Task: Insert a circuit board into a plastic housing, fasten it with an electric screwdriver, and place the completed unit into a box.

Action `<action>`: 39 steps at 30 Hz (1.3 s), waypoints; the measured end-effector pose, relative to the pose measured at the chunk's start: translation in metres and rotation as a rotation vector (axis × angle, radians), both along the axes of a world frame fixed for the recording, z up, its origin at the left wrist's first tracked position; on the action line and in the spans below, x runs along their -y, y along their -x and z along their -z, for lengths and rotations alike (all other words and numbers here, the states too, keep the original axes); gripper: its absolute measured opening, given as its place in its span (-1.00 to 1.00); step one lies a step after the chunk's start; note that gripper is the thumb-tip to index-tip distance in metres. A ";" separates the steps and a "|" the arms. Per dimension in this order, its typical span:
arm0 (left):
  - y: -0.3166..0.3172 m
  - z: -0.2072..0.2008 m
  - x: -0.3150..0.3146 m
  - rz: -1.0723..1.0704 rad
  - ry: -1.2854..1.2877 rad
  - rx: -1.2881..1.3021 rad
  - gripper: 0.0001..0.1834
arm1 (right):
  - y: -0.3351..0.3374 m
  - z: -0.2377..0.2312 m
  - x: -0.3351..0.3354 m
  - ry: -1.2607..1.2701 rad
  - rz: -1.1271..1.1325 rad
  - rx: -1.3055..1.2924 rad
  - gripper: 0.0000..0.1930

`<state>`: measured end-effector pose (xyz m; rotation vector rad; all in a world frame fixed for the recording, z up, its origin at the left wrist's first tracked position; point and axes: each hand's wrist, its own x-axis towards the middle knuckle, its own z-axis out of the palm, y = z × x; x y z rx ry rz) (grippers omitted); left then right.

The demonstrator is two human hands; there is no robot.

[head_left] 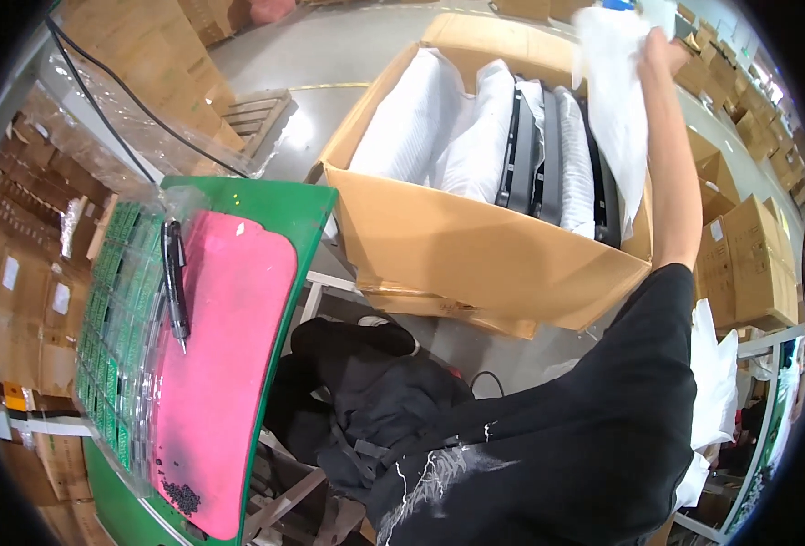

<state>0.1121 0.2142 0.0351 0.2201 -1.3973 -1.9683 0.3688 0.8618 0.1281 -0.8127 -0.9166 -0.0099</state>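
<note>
White wrap (613,118) hangs from the right hand (662,56), which I judge to be gripping its edge, though the fingertips are too hidden to make out. What counts for me is how it lies: left of the hand and below it, long axis running steeply downward, lower end at the right end of the box (475,246). Inside, wrapped parts (407,118) and dark panels (551,155) stand side by side from left to right, their long edges running from the near wall toward the far one; the wrap drops beside the rightmost ones. The right hand is the nearer; the left hand is out of my view, so I can't tell its state.
</note>
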 end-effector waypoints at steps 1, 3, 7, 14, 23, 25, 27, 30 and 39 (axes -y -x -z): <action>-0.003 -0.006 0.029 -0.164 0.098 -0.027 -0.62 | 0.029 -0.008 0.010 0.007 -0.127 0.112 -0.62; -0.002 0.022 0.103 -0.347 0.233 -0.019 -0.61 | 0.061 0.004 0.053 -0.065 0.084 0.295 -0.60; 0.016 0.120 0.382 -0.643 0.482 0.006 -0.58 | 0.071 0.026 0.098 0.081 0.043 1.022 -0.55; 0.017 0.155 0.562 -0.488 0.942 0.002 -0.70 | 0.047 0.217 0.004 1.253 0.112 1.558 -0.39; 0.034 0.159 0.534 -0.526 0.936 0.711 -0.78 | 0.393 0.218 0.110 0.602 -0.406 1.858 -0.50; 0.043 0.143 0.509 -0.611 1.001 0.807 -0.78 | 0.464 0.227 0.132 0.442 -0.517 1.921 -0.49; 0.042 0.161 0.510 -0.706 0.958 0.789 -0.81 | 0.521 0.237 0.149 0.299 -0.590 1.972 -0.48; 0.054 0.157 0.496 -0.755 0.938 0.700 -0.83 | 0.553 0.229 0.138 0.170 -0.589 2.028 -0.47; 0.120 0.092 0.420 -0.347 1.178 0.384 -0.85 | 0.303 0.094 -0.001 0.310 -0.092 2.047 -0.41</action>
